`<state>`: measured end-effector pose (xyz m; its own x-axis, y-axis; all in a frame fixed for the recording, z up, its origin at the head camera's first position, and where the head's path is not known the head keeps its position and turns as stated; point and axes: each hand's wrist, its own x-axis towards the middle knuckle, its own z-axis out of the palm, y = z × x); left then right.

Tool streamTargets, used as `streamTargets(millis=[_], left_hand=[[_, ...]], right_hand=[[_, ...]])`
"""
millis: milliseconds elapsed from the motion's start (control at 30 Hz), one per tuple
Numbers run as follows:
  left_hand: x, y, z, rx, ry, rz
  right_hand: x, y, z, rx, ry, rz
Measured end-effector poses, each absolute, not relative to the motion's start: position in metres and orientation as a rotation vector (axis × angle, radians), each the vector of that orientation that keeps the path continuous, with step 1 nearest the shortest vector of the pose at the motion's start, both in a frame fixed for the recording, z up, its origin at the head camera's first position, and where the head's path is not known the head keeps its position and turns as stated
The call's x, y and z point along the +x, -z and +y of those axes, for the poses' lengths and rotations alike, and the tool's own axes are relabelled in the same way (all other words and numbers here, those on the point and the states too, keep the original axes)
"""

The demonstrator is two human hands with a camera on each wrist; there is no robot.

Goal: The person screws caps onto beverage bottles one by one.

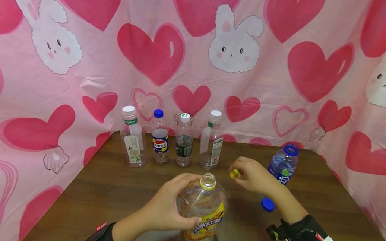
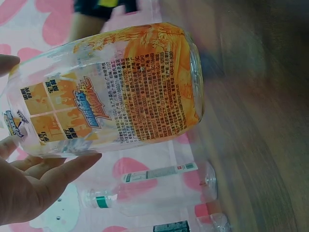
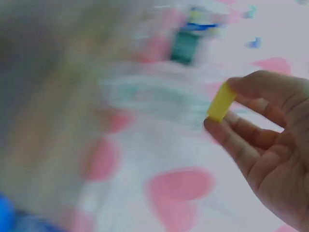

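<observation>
At the front of the table my left hand (image 1: 170, 204) grips a clear bottle (image 1: 203, 211) with a yellow and orange label, thumb on the near side. The bottle stands upright and its mouth, ringed in yellow, has no cap on. In the left wrist view the back of the bottle's label (image 2: 149, 92) shows dense small print, with fingers curving round the side. To the right of the bottle mouth, my right hand (image 1: 251, 175) pinches a small yellow cap (image 1: 235, 174). The right wrist view shows the yellow cap (image 3: 222, 101) between thumb and fingertips.
Behind stand capped empty bottles: a green-labelled one (image 1: 133, 142), a blue-capped one (image 1: 160, 140), a dark-green-labelled one (image 1: 184, 144) and a white-capped one (image 1: 211, 144). An uncapped blue bottle (image 1: 282, 164) stands right, partly behind my right arm; a blue cap (image 1: 267, 204) lies nearby.
</observation>
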<state>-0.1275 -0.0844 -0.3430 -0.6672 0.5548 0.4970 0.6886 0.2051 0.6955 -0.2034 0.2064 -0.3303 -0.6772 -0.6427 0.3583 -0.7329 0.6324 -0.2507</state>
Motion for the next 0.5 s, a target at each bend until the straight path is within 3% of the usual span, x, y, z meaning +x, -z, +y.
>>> streamTargets(millis=[233, 500], left_hand=[[-0.130, 0.344, -0.082, -1.226, 1.422, -2.333], [-0.135, 0.342, -0.079, -1.302, 1.378, -2.264]], right_hand=[[-0.177, 0.247, 0.182, 1.455, -0.802, -2.306], [-0.157, 0.210, 0.163, 1.774, -0.744, -2.280]])
